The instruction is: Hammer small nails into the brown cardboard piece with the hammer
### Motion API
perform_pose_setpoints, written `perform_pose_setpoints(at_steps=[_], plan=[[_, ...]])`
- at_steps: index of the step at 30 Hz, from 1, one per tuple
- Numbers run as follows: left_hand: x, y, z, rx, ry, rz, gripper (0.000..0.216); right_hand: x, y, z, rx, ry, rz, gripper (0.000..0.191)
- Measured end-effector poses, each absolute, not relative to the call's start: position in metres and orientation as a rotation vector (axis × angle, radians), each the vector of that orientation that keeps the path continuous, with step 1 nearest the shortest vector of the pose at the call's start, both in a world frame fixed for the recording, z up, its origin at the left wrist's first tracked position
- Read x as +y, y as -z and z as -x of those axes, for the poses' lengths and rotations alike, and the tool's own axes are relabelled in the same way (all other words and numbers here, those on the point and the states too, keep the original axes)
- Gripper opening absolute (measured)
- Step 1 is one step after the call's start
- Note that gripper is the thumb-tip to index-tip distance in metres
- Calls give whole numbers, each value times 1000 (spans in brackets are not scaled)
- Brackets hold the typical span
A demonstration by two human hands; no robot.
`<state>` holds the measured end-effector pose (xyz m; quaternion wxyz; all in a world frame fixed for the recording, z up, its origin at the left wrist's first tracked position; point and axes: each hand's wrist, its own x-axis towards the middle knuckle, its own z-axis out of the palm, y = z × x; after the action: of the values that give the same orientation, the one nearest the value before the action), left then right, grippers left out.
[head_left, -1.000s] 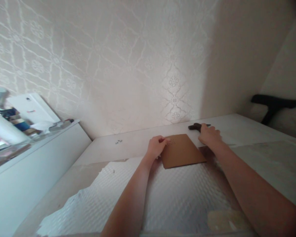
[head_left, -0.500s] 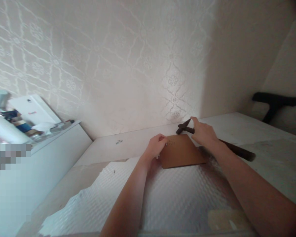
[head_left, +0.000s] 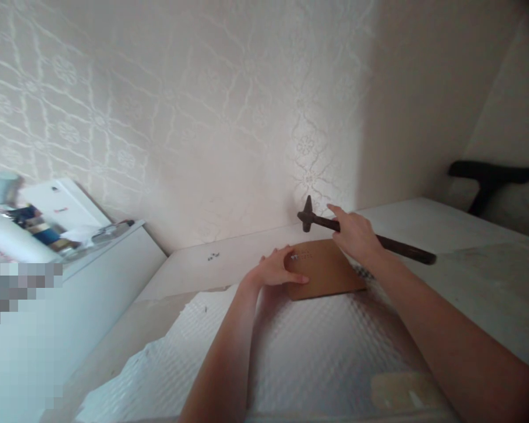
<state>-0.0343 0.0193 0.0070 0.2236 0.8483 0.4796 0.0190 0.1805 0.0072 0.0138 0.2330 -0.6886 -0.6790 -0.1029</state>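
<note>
A brown board with a cluster of small nails near its far left corner lies on a white bubbled sheet. My left hand rests on the board's left edge, thumb and fingers pinched close by the nails. My right hand grips a dark hammer by the handle near its head. The hammer is raised above the board, its head over the far left corner.
The sheet covers a pale table against a patterned wall. A few tiny dark bits lie on the table at the back left. A white shelf with bottles and clutter stands on the left. A dark T-shaped object is at far right.
My right hand took the hammer from the table behind the board, lifted it and swung its head left over the nails. My left hand shifted a little onto the board.
</note>
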Motion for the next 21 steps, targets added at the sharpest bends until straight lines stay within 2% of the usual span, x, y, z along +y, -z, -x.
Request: perform_pose_setpoints(at_steps=[5, 10, 21], plan=[[23, 6, 29, 1463, -197, -2331, 89, -1, -18, -170, -2057, 327, 1808, 45], [30, 19, 22, 1582, -406, -2340, 73, -9, -23, -160, -2068, 413, 1762, 44], [31, 20, 20, 1618, -511, -2339, 71, -9, -19, -158, -2127, 390, 1653, 44]])
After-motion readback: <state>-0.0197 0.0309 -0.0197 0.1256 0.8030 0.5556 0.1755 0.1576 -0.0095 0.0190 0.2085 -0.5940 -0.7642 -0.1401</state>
